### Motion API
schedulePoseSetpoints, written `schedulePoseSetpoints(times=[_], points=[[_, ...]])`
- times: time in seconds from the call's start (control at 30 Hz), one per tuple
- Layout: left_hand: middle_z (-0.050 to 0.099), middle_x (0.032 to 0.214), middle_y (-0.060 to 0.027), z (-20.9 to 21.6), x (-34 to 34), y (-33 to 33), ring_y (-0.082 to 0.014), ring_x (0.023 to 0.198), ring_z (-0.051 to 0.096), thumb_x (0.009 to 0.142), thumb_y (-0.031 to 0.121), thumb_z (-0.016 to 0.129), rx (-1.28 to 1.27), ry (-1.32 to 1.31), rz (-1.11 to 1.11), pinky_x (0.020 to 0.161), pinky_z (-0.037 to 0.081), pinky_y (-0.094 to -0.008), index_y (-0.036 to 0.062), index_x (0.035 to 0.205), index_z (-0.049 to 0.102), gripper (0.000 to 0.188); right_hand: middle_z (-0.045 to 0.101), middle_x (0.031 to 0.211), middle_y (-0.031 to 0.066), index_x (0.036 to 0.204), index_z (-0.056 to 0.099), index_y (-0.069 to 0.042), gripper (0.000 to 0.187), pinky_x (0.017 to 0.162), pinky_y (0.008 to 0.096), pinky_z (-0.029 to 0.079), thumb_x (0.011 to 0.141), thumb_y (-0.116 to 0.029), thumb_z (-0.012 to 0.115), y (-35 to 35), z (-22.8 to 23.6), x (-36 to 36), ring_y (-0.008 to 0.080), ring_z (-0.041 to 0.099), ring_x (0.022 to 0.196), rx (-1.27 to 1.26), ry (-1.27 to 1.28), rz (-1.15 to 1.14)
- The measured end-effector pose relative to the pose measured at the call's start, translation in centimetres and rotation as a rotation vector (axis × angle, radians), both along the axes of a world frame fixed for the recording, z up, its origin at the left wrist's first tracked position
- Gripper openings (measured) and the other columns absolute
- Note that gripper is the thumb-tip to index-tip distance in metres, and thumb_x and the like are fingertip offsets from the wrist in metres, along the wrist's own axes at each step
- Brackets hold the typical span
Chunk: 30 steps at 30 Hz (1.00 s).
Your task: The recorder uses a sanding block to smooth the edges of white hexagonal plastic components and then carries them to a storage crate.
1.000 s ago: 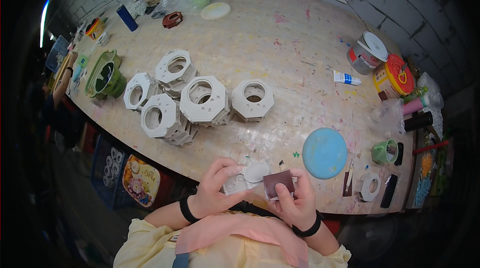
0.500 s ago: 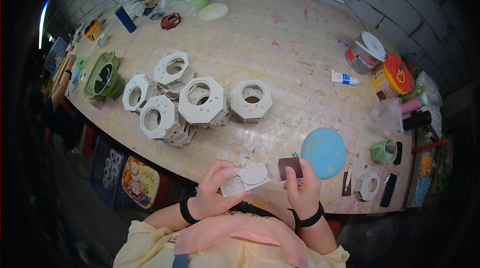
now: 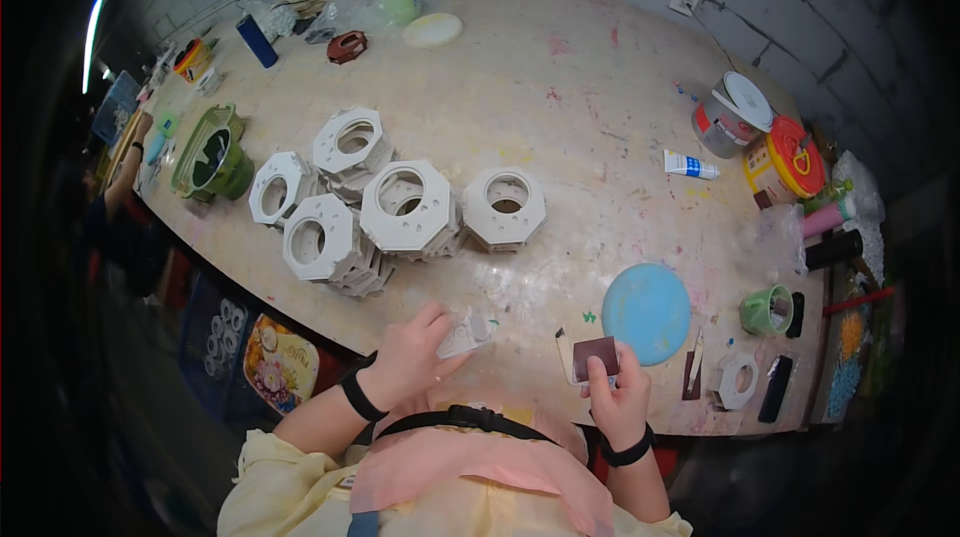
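My left hand point(image 3: 413, 347) is closed on a small pale grey cast piece point(image 3: 466, 331) with a raised oval, held tilted above the near edge of the table. A square of dark brown sandpaper point(image 3: 596, 357) is pinched in my right hand point(image 3: 620, 399), the thumb pressed on its face. A thin pale-edged tool point(image 3: 563, 345) shows beside the sandpaper; whether my right hand touches it I cannot tell. Just beyond the right hand lies a blue round disc point(image 3: 647, 314). Stacks of white octagonal frames point(image 3: 408, 205) with round openings stand ahead, to the left of centre.
At right are a green cup point(image 3: 766, 310), a single octagonal frame point(image 3: 737, 380), a dark phone-like slab point(image 3: 775, 389), a tube point(image 3: 690, 165) and buckets point(image 3: 733, 115). A green basket point(image 3: 210, 157) stands at left. Another person's arm point(image 3: 128, 162) shows at far left.
My left hand has drawn left with the cast piece and tipped it, so its oval face shows less. My right hand has shifted slightly right and nearer with the sandpaper.
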<state>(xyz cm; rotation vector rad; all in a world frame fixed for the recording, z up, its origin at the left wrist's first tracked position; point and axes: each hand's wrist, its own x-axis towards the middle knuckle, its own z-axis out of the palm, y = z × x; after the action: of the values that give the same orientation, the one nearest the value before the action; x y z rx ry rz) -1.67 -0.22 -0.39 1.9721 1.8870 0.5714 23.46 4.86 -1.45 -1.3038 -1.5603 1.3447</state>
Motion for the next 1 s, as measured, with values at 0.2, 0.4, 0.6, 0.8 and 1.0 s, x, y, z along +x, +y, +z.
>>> schedulePoseSetpoints(times=[0.2,0.4,0.6,0.8,1.0], points=[[0.055,0.091,-0.0139,-1.2,0.8,-0.9,-0.0272,0.078,0.055,0.068,0.014,0.075,0.159,-0.463,0.024,0.068,0.045,-0.0318,0.0,0.095,0.056,0.036,0.062,0.077,0.0037,0.101,0.054,0.004,0.02,0.048,0.0181,0.044,0.084,-0.004,0.06,-0.8,0.5,-0.5,0.0049,0.054,0.058,-0.135,0.174,0.056],[0.055,0.091,-0.012,0.4,2.1,-1.2,-0.0243,0.083,0.054,0.068,0.012,0.075,0.132,-0.667,0.022,0.073,0.043,-0.0302,-0.0007,0.094,0.055,0.035,0.062,0.078,0.0042,0.098,0.054,0.002,0.016,0.05,0.0184,0.044,0.084,-0.005,0.057,-1.5,2.4,-2.1,0.0044,0.055,0.06,-0.062,0.166,0.188],[0.056,0.094,-0.0094,0.3,2.3,-1.5,-0.0179,0.086,0.054,0.072,0.012,0.073,0.091,-0.783,0.064,0.075,0.042,-0.0273,-0.0002,0.097,0.056,0.033,0.062,0.074,0.0164,0.1,0.053,0.001,0.023,0.055,0.031,0.05,0.081,-0.007,0.061,-0.9,2.2,-2.9,0.0278,0.065,0.065,0.25,-0.042,0.176],[0.058,0.088,0.0002,1.9,-1.0,0.0,-0.007,0.081,0.052,0.081,0.013,0.066,-0.398,-1.111,0.096,0.072,0.042,-0.0224,0.0012,0.104,0.059,0.027,0.062,0.079,0.0023,0.101,0.054,0.003,0.018,0.053,0.0174,0.041,0.084,-0.003,0.057,0.0,2.4,-1.2,0.0034,0.054,0.062,0.078,0.123,0.133],[0.059,0.085,0.0023,1.7,-1.8,2.3,-0.0027,0.075,0.049,0.081,0.013,0.065,-0.778,-1.029,-0.042,0.061,0.039,-0.0182,0.0006,0.106,0.06,0.028,0.065,0.077,0.01,0.095,0.059,0.005,0.018,0.059,0.0225,0.047,0.077,0.0,0.062,0.3,3.5,-1.5,0.0115,0.061,0.066,0.01,0.13,0.301]])
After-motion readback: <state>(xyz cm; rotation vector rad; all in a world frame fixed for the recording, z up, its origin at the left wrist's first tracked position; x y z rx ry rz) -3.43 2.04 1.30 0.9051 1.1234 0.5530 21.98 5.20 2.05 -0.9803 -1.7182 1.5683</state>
